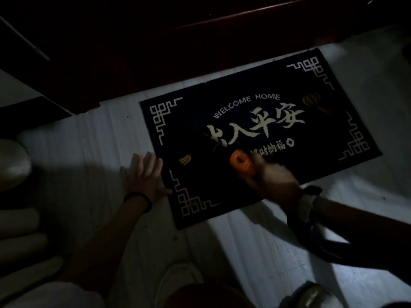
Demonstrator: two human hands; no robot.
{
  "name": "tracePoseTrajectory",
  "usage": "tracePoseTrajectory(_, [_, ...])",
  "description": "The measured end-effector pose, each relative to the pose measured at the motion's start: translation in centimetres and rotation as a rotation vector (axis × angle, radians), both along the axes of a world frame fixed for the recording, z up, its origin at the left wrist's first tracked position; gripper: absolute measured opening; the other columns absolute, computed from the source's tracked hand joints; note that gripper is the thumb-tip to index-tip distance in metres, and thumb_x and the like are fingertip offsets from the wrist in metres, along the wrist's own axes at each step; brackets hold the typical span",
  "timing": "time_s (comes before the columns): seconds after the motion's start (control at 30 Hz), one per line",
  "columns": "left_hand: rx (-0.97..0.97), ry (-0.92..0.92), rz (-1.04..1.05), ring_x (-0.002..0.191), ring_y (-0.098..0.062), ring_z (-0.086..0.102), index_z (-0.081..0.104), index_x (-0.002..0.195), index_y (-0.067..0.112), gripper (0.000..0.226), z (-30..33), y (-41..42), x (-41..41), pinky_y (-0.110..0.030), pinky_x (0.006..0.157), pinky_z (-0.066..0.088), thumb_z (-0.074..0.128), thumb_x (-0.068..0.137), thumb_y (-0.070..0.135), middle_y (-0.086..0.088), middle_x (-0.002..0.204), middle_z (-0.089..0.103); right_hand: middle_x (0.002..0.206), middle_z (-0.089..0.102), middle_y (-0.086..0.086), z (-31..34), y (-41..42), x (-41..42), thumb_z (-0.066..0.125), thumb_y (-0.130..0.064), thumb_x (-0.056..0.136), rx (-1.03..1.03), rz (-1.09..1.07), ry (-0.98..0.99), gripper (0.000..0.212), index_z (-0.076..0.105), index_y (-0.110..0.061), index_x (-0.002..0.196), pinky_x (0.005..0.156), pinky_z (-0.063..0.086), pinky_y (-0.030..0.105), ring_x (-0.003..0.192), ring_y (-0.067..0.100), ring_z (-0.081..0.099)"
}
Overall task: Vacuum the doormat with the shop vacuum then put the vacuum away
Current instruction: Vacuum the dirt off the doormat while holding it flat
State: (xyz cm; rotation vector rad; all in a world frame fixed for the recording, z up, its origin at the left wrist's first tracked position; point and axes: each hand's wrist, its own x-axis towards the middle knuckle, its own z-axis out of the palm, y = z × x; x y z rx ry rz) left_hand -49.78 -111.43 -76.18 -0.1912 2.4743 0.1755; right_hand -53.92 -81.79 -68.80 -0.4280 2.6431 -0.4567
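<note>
- The doormat (pixel 255 134) is lying flat on the pale floor (pixel 100 141), set at a slant just in front of a dark wooden door (pixel 155 52); it is dark, with pale corner fretwork, the words "WELCOME HOME" and large pale characters.
- An orange nozzle (pixel 241 162) is resting on the mat's near half, just below the large characters.
- The right hand (pixel 273 178) is gripping the nozzle, fingers curled round it; the hand is blurred, so the exact finger positions are unclear.
- A dark hose (pixel 311 236) is looping from behind that wrist down over the floor on the right.
- A pale band with a dark strap (pixel 310 201) is sitting on the right wrist.
- The left hand (pixel 144 174) is pressing flat, fingers straight and spread, on the mat's left edge, partly on the floor.
- A dark bracelet (pixel 139 198) is circling the left wrist.
- A pale shoe (pixel 178 283) is showing at the bottom of the view.
- Pale rounded shapes (pixel 13 163) are lying at the far left, too dim to identify.
</note>
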Motion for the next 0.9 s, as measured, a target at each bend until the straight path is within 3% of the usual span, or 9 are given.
tracePoseTrajectory(0.07, [0.008,0.008,0.045,0.141,-0.025,-0.024,0.0,0.149,0.027,0.101,0.0,0.0,-0.1,-0.059,0.11,-0.005,0.063,0.075,0.057,0.001,0.156,-0.018,0.104,0.066,0.005,-0.5,-0.7,1.8,0.046,-0.046,0.092,0.001,0.17,0.024,0.056,0.032,-0.017,0.137,0.067,0.043,0.023,0.083,0.02,0.065])
tracePoseTrajectory(0.13, [0.048,0.027,0.1,0.141,-0.022,-0.024,0.009,0.148,0.025,0.103,0.2,0.1,-0.7,-0.057,0.111,-0.008,0.071,0.07,0.053,0.002,0.156,-0.017,0.102,0.065,0.002,-0.3,-0.6,0.8,0.045,-0.048,0.092,-0.01,0.195,0.017,0.055,0.03,-0.02,0.137,0.064,0.042,0.02,0.076,0.015,0.063])
tracePoseTrajectory(0.3, [0.083,0.062,0.145,0.142,-0.02,-0.022,0.019,0.144,0.017,0.103,-0.6,0.6,-2.4,-0.058,0.114,-0.004,0.079,0.065,0.045,0.002,0.157,-0.014,0.085,0.051,-0.003,1.1,1.4,-6.9,0.052,-0.04,0.091,-0.19,-0.291,0.018,0.043,0.04,-0.017,0.124,0.051,0.035,0.017,0.059,0.004,0.047])
tracePoseTrajectory(0.4, [0.049,0.011,0.104,0.141,-0.026,-0.023,-0.002,0.148,0.018,0.123,-1.3,0.7,-3.1,-0.06,0.113,0.006,0.081,0.061,0.045,0.0,0.156,-0.015,0.104,0.057,0.008,1.8,2.4,-11.6,0.054,-0.038,0.09,-0.23,-0.541,0.033,0.045,0.043,-0.01,0.123,0.071,0.041,0.026,0.083,0.022,0.056])
tracePoseTrajectory(0.47, [-0.036,-0.049,0.046,0.141,-0.027,-0.022,-0.01,0.148,0.018,0.123,-1.0,0.9,-3.3,-0.06,0.113,0.003,0.076,0.066,0.05,0.0,0.156,-0.019,0.114,0.056,0.012,1.7,2.3,-13.7,0.054,-0.038,0.091,-0.203,-0.618,0.008,0.047,0.042,-0.009,0.125,0.074,0.037,0.028,0.092,0.025,0.054])
tracePoseTrajectory(0.6, [-0.033,-0.049,0.052,0.141,-0.025,-0.022,-0.013,0.147,0.02,0.12,-0.5,1.1,-3.2,-0.059,0.111,-0.001,0.074,0.069,0.049,0.0,0.155,-0.021,0.105,0.057,0.009,0.3,-0.5,-13.5,0.052,-0.039,0.091,-0.123,-0.525,-0.022,0.045,0.04,-0.01,0.124,0.066,0.035,0.024,0.076,0.022,0.052])
tracePoseTrajectory(0.7, [-0.012,-0.04,0.065,0.141,-0.025,-0.022,-0.012,0.147,0.021,0.122,-0.8,0.7,-3.3,-0.059,0.111,0.0,0.075,0.067,0.049,0.001,0.155,-0.02,0.087,0.055,-0.001,-0.4,-4.7,-11.6,0.051,-0.038,0.092,-0.181,-0.366,-0.064,0.04,0.039,-0.012,0.121,0.058,0.034,0.022,0.066,0.014,0.05])
tracePoseTrajectory(0.83, [-0.026,-0.017,0.054,0.141,-0.029,-0.023,-0.012,0.147,0.021,0.125,-1.2,0.5,-3.2,-0.059,0.111,-0.001,0.075,0.064,0.054,0.0,0.156,-0.017,0.103,0.063,0.012,-0.7,-10.4,-9.7,0.051,-0.042,0.09,-0.101,-0.081,-0.111,0.044,0.039,-0.013,0.121,0.07,0.04,0.031,0.092,0.033,0.061])
tracePoseTrajectory(0.9, [-0.037,-0.002,0.054,0.14,-0.03,-0.024,-0.011,0.147,0.023,0.123,-1.3,0.5,-3.0,-0.058,0.112,-0.001,0.074,0.064,0.056,0.0,0.156,-0.017,0.102,0.062,0.012,-0.2,-10.1,-9.8,0.052,-0.042,0.09,-0.158,-0.09,-0.159,0.043,0.039,-0.015,0.121,0.068,0.044,0.033,0.087,0.031,0.062])
